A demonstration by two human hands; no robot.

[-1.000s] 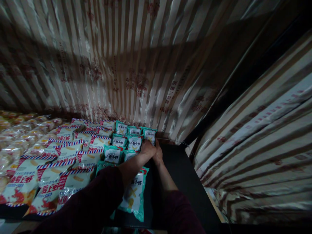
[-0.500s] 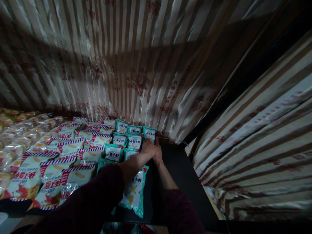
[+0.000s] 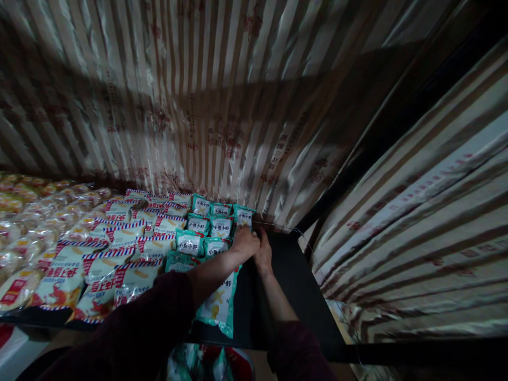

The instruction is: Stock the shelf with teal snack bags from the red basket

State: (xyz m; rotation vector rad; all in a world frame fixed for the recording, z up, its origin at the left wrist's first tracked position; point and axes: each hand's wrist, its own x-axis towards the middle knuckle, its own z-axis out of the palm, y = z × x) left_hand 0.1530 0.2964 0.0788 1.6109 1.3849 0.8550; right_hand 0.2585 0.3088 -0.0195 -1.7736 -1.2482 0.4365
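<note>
My left hand (image 3: 245,243) rests at the lower end of a green-and-white snack bag (image 3: 243,215) in the back row. Its fingers are partly bent against the bag, not wrapped round it. Close beside it, my right hand (image 3: 262,253) is open, with fingers stretched forward just right of that bag. Green-and-white snack bags (image 3: 221,226) stand in columns left of my hands. A nearer snack bag (image 3: 218,304) lies partly hidden beneath my left forearm. All of these sit on a black shelf (image 3: 291,286).
Left of the green bags stand rows of red-and-white snack bags (image 3: 107,264), then clear-wrapped round snacks (image 3: 24,286). A striped cloth (image 3: 222,106) hangs behind the shelf, another at right. A thin wire (image 3: 317,259) runs by the right edge. More green bags (image 3: 198,362) lie below.
My right hand has drawn slightly right and back from the rear bag. My left hand stays near that bag's lower end. The view has shifted slightly, showing more below the shelf's front edge.
</note>
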